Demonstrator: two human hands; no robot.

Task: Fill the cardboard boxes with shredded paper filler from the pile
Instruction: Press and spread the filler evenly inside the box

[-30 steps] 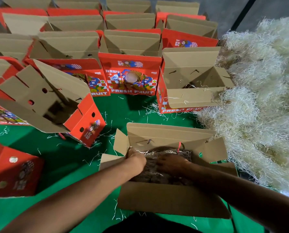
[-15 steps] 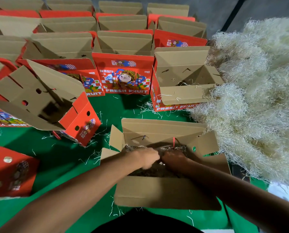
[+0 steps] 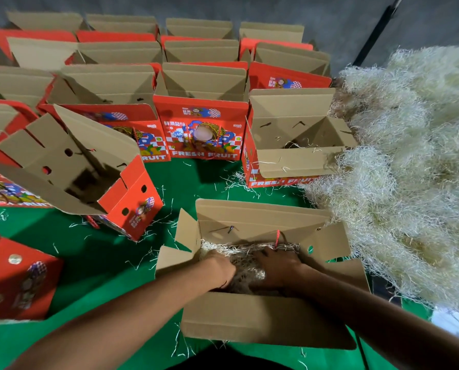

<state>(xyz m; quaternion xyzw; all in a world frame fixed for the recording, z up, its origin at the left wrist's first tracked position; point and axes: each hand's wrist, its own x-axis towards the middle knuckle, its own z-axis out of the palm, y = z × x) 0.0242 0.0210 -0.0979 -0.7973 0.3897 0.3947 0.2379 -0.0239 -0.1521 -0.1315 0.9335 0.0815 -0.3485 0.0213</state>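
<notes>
Both hands sit inside the open box (image 3: 263,316) — the left hand (image 3: 220,268) and right hand (image 3: 279,265) press flat on shredded paper (image 3: 249,263). The pile (image 3: 410,182) lies just right.

Left hand (image 3: 221,265): fingers buried in filler (image 3: 245,264), grip not readable. Right hand (image 3: 277,267): fingertips lost in shadow. Box (image 3: 263,317) floor beneath both hands hidden. Pile (image 3: 410,182), right of hands, cut by frame edge. Red box (image 3: 17,279), far left of hands, cropped; print blurred.
</notes>
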